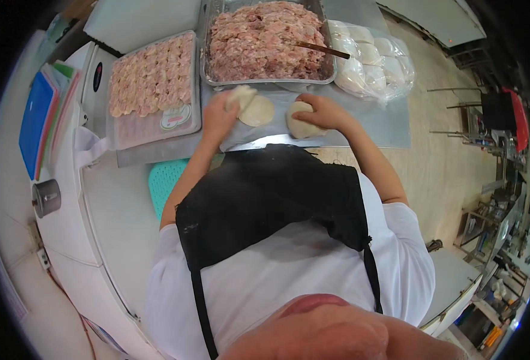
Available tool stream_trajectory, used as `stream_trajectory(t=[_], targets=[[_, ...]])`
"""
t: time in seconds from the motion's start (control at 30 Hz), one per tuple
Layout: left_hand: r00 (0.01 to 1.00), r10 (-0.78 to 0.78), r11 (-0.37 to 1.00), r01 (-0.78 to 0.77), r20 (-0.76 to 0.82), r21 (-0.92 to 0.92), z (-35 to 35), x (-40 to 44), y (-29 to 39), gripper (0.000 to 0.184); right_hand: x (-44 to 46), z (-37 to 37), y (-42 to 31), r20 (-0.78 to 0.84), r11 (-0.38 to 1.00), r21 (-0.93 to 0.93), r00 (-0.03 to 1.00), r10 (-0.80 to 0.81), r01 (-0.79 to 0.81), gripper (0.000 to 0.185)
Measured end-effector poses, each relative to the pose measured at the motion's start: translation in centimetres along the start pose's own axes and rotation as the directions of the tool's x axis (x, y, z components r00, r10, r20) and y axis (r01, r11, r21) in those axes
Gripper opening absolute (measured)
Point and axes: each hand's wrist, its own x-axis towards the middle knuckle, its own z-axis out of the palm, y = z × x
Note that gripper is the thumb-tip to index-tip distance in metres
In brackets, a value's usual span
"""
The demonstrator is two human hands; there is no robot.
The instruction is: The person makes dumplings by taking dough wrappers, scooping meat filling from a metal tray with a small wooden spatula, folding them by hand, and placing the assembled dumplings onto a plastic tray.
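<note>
My left hand (pixel 219 115) is closed on a thin, pale dough wrapper (pixel 241 96), which is folded up at the fingers. Beside it, a round dough wrapper (pixel 259 112) lies flat on the metal work surface. On the right, my right hand (pixel 321 114) curls its thumb and fingers around a small stack of round dough wrappers (pixel 298 123). Just beyond both hands stands a deep metal tray (pixel 265 81) of ground meat filling (pixel 259 42). A flat brown stick (pixel 322 49) rests in the meat.
A plastic tray (pixel 151 133) holding rows of meat-filled pieces stands at the left. Plastic-bagged stacks of wrappers (pixel 370 60) lie at the right. The metal table (pixel 391 129) ends close to my apron. A turquoise perforated basket (pixel 164 183) sits below its edge.
</note>
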Motion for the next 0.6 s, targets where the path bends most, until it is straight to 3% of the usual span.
stream_trajectory(t=[0.07,0.1,0.17,0.27,0.37,0.47,0.57,0.6], targets=[[0.969,-0.245,0.95,0.237,-0.015,-0.203,-2.4,0.4,0.8,0.034,-0.1,-1.1,-3.4,-0.018,0.988,0.095,0.993,-0.118,0.119,0.059],[0.961,-0.277,0.856,0.247,-0.001,-0.454,-2.9,0.3,0.5,0.035,0.5,-1.0,-4.3,-0.034,0.972,0.163,0.986,-0.164,0.168,0.058],[0.946,-0.321,0.497,0.207,0.044,-0.843,-3.5,-0.1,0.2,0.038,1.8,-0.3,-6.1,-0.072,0.92,0.293,0.965,-0.251,0.261,0.056],[0.913,-0.389,0.012,0.141,0.125,-0.99,-5.2,-0.3,3.8,0.04,5.5,3.5,-5.4,-0.128,0.959,0.15,0.966,-0.224,0.242,0.057],[0.938,-0.177,-0.373,0.215,0.297,-0.902,-5.9,-1.2,4.1,0.039,6.5,5.2,-4.0,-0.131,0.963,-0.255,0.984,-0.125,0.089,0.06],[0.912,-0.337,-0.044,0.234,0.235,-0.971,-4.7,-0.8,5.1,0.04,4.9,2.9,-5.0,-0.214,0.957,-0.109,0.934,-0.286,0.269,0.063],[0.941,-0.25,0.073,0.252,0.227,-0.965,-3.3,0.6,6.8,0.041,3.8,0.4,-8.8,-0.214,0.851,0.364,0.923,-0.319,0.379,0.05],[0.944,-0.239,0.049,0.246,0.228,-0.968,-2.9,0.7,8.0,0.04,4.7,-0.1,-8.6,-0.189,0.861,0.356,0.93,-0.314,0.363,0.049]])
